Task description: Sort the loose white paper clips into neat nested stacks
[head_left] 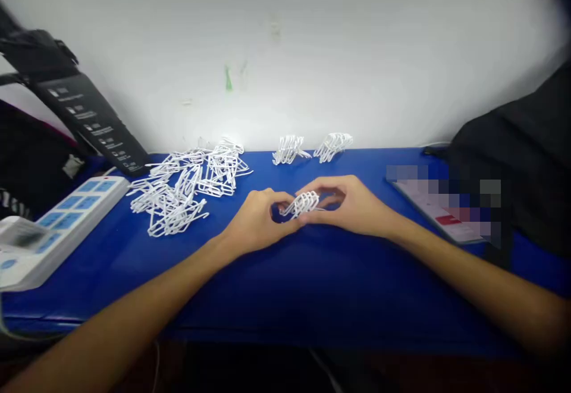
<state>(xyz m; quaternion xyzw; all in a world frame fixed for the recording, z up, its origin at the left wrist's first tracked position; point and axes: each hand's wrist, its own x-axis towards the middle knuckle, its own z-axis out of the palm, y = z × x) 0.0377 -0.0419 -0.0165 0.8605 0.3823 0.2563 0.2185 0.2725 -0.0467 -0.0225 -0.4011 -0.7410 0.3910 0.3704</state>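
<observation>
Between my hands, low over the blue table, is a small row of white bent-wire hooks [306,203], lined up side by side. My left hand [263,217] grips its left side, with thumb and fingers curved round it. From the right, my right hand [345,206] pinches the same row, its thumb tip near the left thumb. Some fingertips are hidden behind the wires. A loose, tangled heap of similar white wire hooks [178,194] lies to the left. Two more lined-up groups stand near the wall: a left group [289,149] and a right group [333,146].
The blue table [312,286] meets a white wall [312,54] at the back. At the left lie a white power strip [75,220] and a leaning black panel [89,113]. To the right are a partly blurred flat package [446,220] and black fabric [526,161].
</observation>
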